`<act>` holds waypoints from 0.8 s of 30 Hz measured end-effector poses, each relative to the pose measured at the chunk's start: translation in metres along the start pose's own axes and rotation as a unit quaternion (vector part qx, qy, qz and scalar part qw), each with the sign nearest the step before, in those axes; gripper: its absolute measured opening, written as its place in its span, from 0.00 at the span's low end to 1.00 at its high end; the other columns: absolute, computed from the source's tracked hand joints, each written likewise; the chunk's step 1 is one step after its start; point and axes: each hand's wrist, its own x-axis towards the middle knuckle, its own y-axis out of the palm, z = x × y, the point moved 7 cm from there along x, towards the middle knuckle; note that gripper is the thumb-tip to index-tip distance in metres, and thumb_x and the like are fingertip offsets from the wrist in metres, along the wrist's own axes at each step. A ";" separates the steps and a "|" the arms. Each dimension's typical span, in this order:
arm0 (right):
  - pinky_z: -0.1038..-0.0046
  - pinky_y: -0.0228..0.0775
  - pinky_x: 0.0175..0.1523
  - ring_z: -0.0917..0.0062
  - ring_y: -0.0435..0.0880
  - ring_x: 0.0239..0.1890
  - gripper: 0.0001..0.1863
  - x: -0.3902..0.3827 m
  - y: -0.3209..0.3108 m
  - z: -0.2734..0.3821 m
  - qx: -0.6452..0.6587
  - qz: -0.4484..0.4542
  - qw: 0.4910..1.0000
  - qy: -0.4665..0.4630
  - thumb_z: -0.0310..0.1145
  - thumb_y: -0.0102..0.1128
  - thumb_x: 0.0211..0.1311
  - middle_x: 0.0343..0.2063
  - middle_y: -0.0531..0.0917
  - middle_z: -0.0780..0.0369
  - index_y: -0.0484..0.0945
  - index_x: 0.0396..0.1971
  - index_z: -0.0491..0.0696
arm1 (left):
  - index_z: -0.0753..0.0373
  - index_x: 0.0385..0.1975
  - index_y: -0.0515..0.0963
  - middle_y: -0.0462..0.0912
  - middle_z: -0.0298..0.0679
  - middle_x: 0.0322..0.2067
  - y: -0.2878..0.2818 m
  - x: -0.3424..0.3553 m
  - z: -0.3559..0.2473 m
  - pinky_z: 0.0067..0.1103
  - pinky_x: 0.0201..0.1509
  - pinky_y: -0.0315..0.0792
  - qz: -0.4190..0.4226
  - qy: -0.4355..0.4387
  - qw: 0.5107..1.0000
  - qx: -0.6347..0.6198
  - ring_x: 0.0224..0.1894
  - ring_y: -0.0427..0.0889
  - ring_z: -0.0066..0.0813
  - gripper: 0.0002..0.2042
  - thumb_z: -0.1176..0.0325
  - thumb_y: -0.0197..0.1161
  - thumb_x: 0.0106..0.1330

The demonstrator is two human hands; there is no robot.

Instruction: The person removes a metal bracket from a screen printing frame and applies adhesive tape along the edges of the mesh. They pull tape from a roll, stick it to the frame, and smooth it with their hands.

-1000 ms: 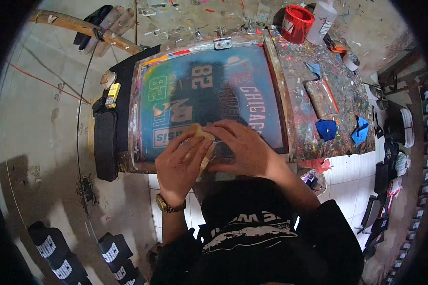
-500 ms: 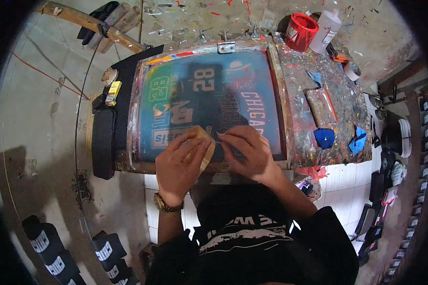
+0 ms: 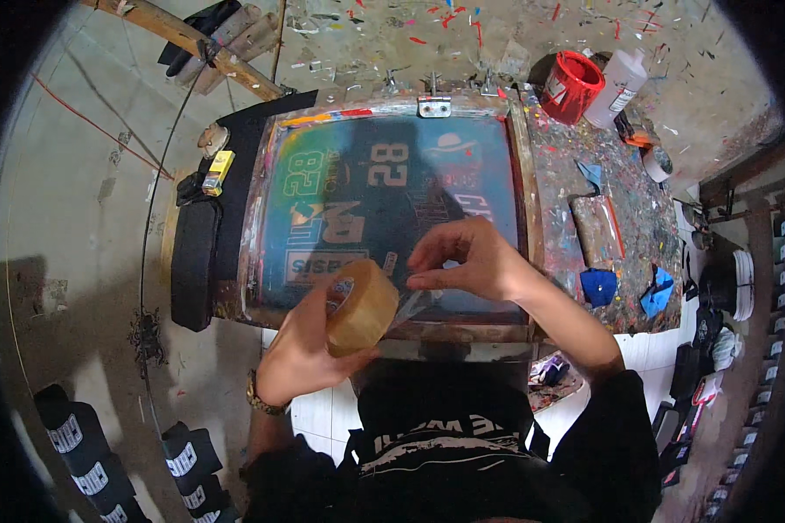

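My left hand (image 3: 301, 344) is wrapped round a wide roll of yellowish clear packing tape (image 3: 366, 314), held above the near edge of a screen-printing frame (image 3: 525, 218). Right of the roll, my right hand (image 3: 471, 261) has thumb and forefinger bent toward each other at the end of a clear strip of tape (image 3: 412, 305). That strip runs from the roll toward those fingertips. Beneath both hands lies the blue-green screen mesh (image 3: 358, 131), with lettering and number stencils in it. A metal hinge clamp (image 3: 433, 106) sits at the frame's far edge.
On the paint-spattered bench (image 3: 554, 174) to the right stand a red paint bucket (image 3: 572, 87) and a translucent bottle (image 3: 617, 87). Blue scraps (image 3: 657, 292) and a tape roll (image 3: 657, 163) lie there too. At left are a black pad (image 3: 195, 266) and a yellow box (image 3: 218, 173).
The tape roll has turned so its side shows, and my left hand has tilted with it. My right hand has drawn away to the right, and a clear strip now shows between.
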 end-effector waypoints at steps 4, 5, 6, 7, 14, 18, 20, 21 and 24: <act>0.78 0.78 0.43 0.83 0.86 0.35 0.12 0.028 0.000 -0.001 -0.043 0.052 0.998 0.021 0.34 0.76 0.60 0.31 0.89 0.62 0.87 0.37 0.40 | 0.73 0.52 0.74 0.84 0.47 0.32 -0.003 0.006 0.021 0.27 0.40 0.80 0.080 -0.063 0.994 0.049 0.33 0.86 0.38 0.29 0.59 0.78 0.58; 0.78 0.78 0.42 0.83 0.86 0.34 0.12 0.036 -0.003 0.003 -0.058 0.061 0.996 0.009 0.34 0.75 0.60 0.31 0.89 0.62 0.87 0.37 0.40 | 0.72 0.48 0.74 0.84 0.49 0.31 -0.008 0.006 0.027 0.27 0.39 0.79 0.082 -0.087 0.992 0.044 0.32 0.87 0.38 0.27 0.60 0.78 0.58; 0.79 0.78 0.42 0.83 0.86 0.34 0.12 0.046 -0.009 0.002 -0.099 0.059 0.993 0.030 0.34 0.75 0.61 0.31 0.89 0.62 0.88 0.37 0.40 | 0.71 0.45 0.74 0.85 0.50 0.30 -0.012 0.005 0.034 0.28 0.38 0.79 0.083 -0.124 0.988 0.038 0.32 0.88 0.39 0.25 0.61 0.78 0.58; 0.78 0.78 0.42 0.83 0.86 0.34 0.13 0.055 -0.012 0.008 -0.074 0.077 0.994 0.011 0.34 0.75 0.61 0.31 0.89 0.62 0.88 0.37 0.40 | 0.71 0.41 0.74 0.85 0.52 0.29 -0.017 0.002 0.040 0.28 0.37 0.79 0.090 -0.161 0.982 0.031 0.32 0.89 0.39 0.23 0.61 0.77 0.59; 0.75 0.81 0.39 0.78 0.87 0.31 0.10 0.076 -0.099 0.032 -0.074 0.034 0.995 -0.059 0.31 0.71 0.64 0.31 0.89 0.60 0.86 0.37 0.39 | 0.70 0.56 0.77 0.86 0.39 0.43 -0.066 -0.009 0.032 0.24 0.50 0.77 0.181 -0.237 0.930 -0.213 0.45 0.82 0.23 0.23 0.59 0.70 0.68; 0.75 0.78 0.34 0.79 0.84 0.29 0.06 0.023 -0.215 0.027 -0.109 -0.163 0.981 -0.011 0.26 0.71 0.61 0.28 0.86 0.60 0.82 0.32 0.41 | 0.68 0.57 0.78 0.85 0.45 0.44 -0.079 -0.001 0.011 0.27 0.43 0.79 0.266 -0.292 0.919 0.018 0.41 0.86 0.34 0.24 0.56 0.69 0.69; 0.75 0.75 0.35 0.79 0.83 0.27 0.06 -0.020 -0.234 0.016 -0.129 -0.167 0.977 -0.017 0.25 0.71 0.60 0.27 0.86 0.60 0.82 0.29 0.40 | 0.65 0.54 0.80 0.84 0.51 0.46 -0.080 -0.002 -0.004 0.34 0.40 0.81 0.270 -0.284 0.898 0.200 0.37 0.88 0.48 0.27 0.49 0.71 0.65; 0.76 0.74 0.32 0.79 0.82 0.26 0.06 -0.043 -0.241 0.007 -0.116 -0.207 0.971 -0.012 0.22 0.71 0.57 0.26 0.85 0.60 0.80 0.28 0.40 | 0.65 0.53 0.81 0.83 0.51 0.48 -0.086 0.002 -0.017 0.35 0.40 0.82 0.199 -0.244 0.916 0.247 0.37 0.88 0.48 0.28 0.46 0.70 0.64; 0.79 0.66 0.23 0.80 0.78 0.21 0.10 -0.139 -0.232 -0.006 -0.100 -0.343 0.931 -0.071 0.17 0.70 0.49 0.22 0.81 0.62 0.75 0.26 0.42 | 0.63 0.46 0.86 0.79 0.51 0.55 -0.106 0.005 -0.062 0.36 0.42 0.84 0.011 -0.050 0.932 0.360 0.43 0.88 0.49 0.33 0.35 0.68 0.57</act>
